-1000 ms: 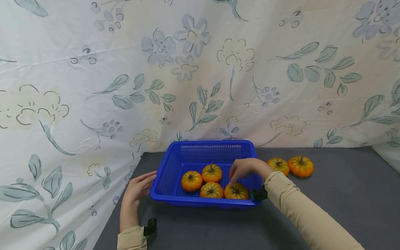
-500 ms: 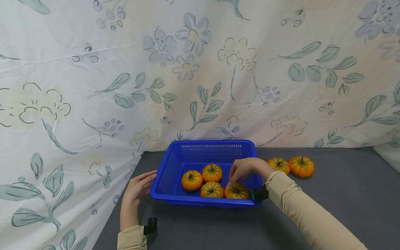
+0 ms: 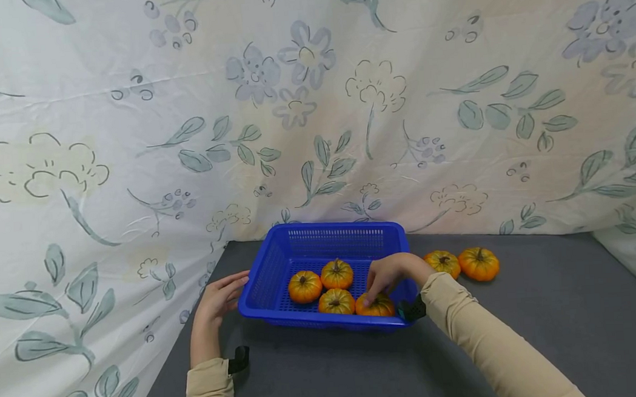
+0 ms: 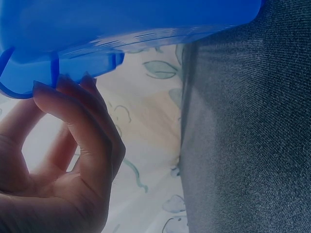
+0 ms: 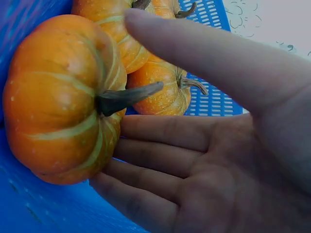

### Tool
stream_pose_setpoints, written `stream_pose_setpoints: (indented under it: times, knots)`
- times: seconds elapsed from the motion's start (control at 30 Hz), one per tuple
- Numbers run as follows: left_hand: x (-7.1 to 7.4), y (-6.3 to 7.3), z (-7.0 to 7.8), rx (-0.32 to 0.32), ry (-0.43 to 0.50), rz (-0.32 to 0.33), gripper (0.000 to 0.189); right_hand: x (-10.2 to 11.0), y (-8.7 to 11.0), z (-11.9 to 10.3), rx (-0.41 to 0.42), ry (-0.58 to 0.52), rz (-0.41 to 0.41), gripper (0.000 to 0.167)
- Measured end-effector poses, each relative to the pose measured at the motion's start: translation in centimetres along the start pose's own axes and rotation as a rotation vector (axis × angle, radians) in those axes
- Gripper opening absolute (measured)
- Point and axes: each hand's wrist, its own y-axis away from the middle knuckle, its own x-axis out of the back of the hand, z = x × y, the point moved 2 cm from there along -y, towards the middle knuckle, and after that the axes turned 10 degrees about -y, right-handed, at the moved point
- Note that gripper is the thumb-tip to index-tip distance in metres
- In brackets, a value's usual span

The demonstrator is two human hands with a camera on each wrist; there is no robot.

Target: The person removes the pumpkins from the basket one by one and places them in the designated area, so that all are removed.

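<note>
A blue plastic basket (image 3: 303, 319) holds several small orange pumpkins, among them a back one (image 3: 336, 275) and a left one (image 3: 304, 287). My left hand (image 3: 220, 298) is at the basket's left side, its fingertips touching under the rim (image 4: 19, 92) in the left wrist view. Inside the basket's front right corner, my right hand (image 3: 389, 274) touches a pumpkin (image 5: 63, 102) with a dark stem. Its straight fingers (image 5: 160, 160) reach that pumpkin's side, while the thumb (image 5: 194, 53) stands apart above the stem in the right wrist view.
Two more pumpkins, one at the far right (image 3: 479, 264) and one partly behind my right forearm (image 3: 443, 263), sit outside the basket. The dark grey tabletop (image 3: 329, 374) meets a floral cloth (image 3: 314, 132) hanging at the back and left.
My right hand has shifted slightly, its thumb now lower over the front right pumpkin. That pumpkin has moved a little to the left and tilted. My left hand stays put.
</note>
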Motion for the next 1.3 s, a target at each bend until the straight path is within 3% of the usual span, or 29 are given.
stream_pose_setpoints:
  times: [0.1, 0.4, 0.67, 0.93, 1.3]
  knots:
    - [0.01, -0.01, -0.13, 0.001, -0.007, -0.003, 0.056, -0.15, -0.05, -0.01, -0.015, 0.010, -0.005, 0.046]
    - [0.04, 0.01, -0.09, 0.017, -0.031, 0.009, 0.056, -0.31, -0.25, 0.20, -0.015, 0.003, -0.022, 0.047]
    - [0.10, 0.18, -0.07, 0.009, -0.012, 0.005, 0.057, -0.29, -0.38, 0.28, -0.007, 0.016, -0.038, 0.039]
    - [0.05, -0.05, -0.18, 0.012, -0.023, 0.006, 0.053, -0.36, -0.39, 0.57, -0.027, -0.046, -0.012, 0.055]
    - [0.21, -0.19, -0.23, 0.014, -0.023, 0.010, 0.053, -0.42, -0.15, 0.38, -0.009, -0.029, -0.029, 0.054]
